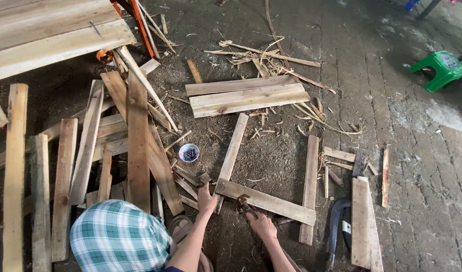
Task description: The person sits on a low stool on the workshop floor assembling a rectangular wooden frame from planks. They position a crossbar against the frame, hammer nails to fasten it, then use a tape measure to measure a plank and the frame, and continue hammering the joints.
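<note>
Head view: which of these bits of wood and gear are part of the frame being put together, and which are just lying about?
In use: cross plank, held by left hand; hammer, gripped by right hand; two upright slats; small bowl of nails.

Lying about: plank pile, three stacked boards, green stool, curved blade.

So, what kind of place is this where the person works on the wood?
Probably a rough carpentry yard or workshop floor. Loose wooden planks lie in piles on dirt strewn with splinters, a small bowl of nails stands nearby, and the left hand and right hand rest on a plank frame.
</note>
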